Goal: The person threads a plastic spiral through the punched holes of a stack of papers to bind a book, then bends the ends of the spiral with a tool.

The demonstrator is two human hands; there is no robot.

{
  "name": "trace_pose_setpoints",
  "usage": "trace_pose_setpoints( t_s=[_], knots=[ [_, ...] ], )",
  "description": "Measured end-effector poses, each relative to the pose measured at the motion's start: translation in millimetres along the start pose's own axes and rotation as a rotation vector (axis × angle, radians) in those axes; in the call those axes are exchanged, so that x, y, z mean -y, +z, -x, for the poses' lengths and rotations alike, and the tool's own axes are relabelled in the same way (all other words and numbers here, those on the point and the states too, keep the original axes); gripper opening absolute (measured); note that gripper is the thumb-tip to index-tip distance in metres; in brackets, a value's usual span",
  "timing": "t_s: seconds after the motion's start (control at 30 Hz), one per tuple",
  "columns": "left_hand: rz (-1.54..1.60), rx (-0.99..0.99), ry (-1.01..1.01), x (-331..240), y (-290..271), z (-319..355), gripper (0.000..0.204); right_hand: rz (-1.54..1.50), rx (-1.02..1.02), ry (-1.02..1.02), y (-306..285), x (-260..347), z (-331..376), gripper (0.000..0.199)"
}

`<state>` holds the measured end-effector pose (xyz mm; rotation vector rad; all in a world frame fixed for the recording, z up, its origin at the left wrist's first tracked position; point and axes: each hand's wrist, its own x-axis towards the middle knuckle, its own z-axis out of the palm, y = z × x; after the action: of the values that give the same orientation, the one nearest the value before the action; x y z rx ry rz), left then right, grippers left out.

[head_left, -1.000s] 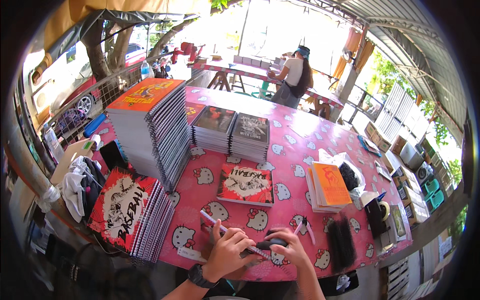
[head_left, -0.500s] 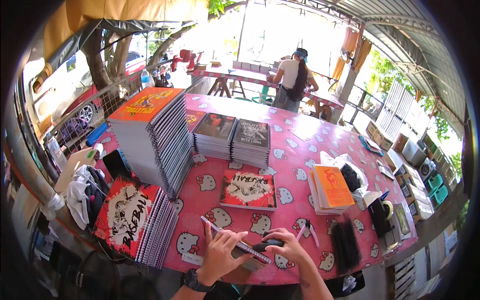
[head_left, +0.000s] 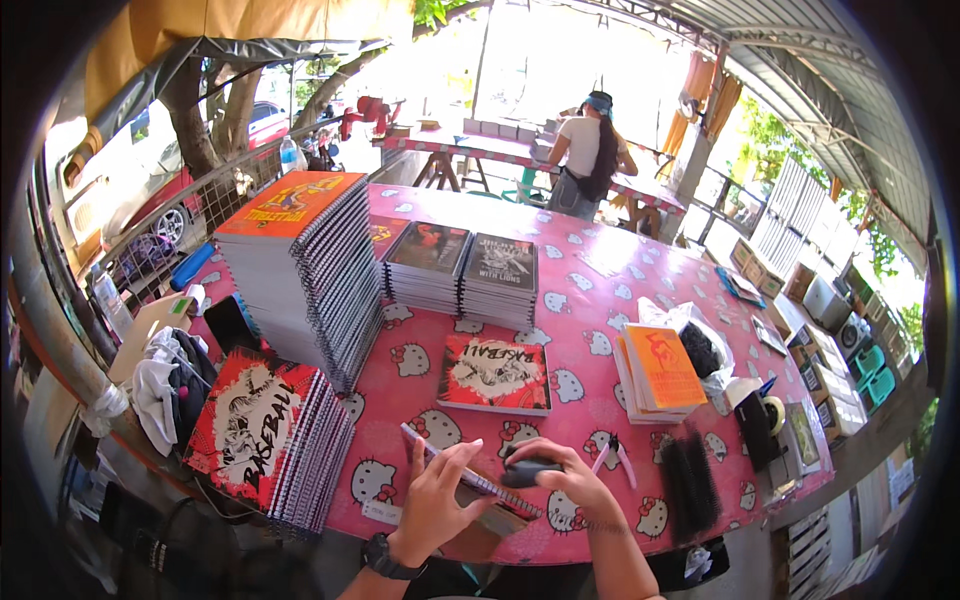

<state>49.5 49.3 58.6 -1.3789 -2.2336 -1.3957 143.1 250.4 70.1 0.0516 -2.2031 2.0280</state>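
Observation:
My left hand (head_left: pixel 445 505), with a black watch at the wrist, grips a notebook (head_left: pixel 470 474) tilted on edge with its bound spine upward. In my right hand (head_left: pixel 572 480) is a black rounded handheld tool (head_left: pixel 530 472), held at the notebook's spine; its working end is hidden. Just right of that hand lie pink-handled pliers (head_left: pixel 614 462). A bundle of black plastic coils (head_left: pixel 690 490) lies further right. Beyond my hands a red-covered book block (head_left: pixel 495 375) rests flat. On the left stands a stack of red coil-bound notebooks (head_left: pixel 265 435).
A tall stack of orange-topped coil-bound notebooks (head_left: pixel 300 260) rises at left. Behind are dark-covered stacks (head_left: pixel 500 280). Orange booklets (head_left: pixel 662 375), a white bag (head_left: pixel 705 345) and a tape dispenser (head_left: pixel 765 430) sit at right on the pink table (head_left: pixel 590 300). A person (head_left: pixel 590 155) stands at a far table.
My right hand and the black tool have risen slightly along the notebook's spine, toward the upper left. My left hand still grips the notebook, its fingers shifted a little. The view has moved slightly.

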Motion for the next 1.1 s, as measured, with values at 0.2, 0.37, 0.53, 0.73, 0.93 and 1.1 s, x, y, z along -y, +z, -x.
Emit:
trace_pose_setpoints(
  t_s=[0.2, 0.37, 0.53, 0.73, 0.93, 1.1],
  knots=[
    [0.036, 0.039, -0.043, 2, -1, -2, 0.079, 0.475, -0.079, 0.02, 2, -7, -18, 0.048],
    [0.057, -0.017, -0.004, 10, 2, 1, 0.085, 0.212, -0.004, -0.048, 23, -12, -22, 0.047],
    [-0.265, -0.211, -0.157, 31, -23, -8, 0.093, 0.199, 0.026, -0.136, 23, 1, -27, 0.047],
    [0.889, -0.23, -0.463, 74, -7, 7, 0.061, 0.504, -0.04, -0.031, 19, -14, -34, 0.054],
    [0.996, -0.292, -0.51, 72, 0, 3, 0.047, 0.311, -0.007, 0.029, 16, -13, -43, 0.049],
    [0.861, -0.256, -0.494, 64, -3, -2, 0.035, 0.498, -0.037, -0.016, 23, -15, -45, 0.043]
  ],
)
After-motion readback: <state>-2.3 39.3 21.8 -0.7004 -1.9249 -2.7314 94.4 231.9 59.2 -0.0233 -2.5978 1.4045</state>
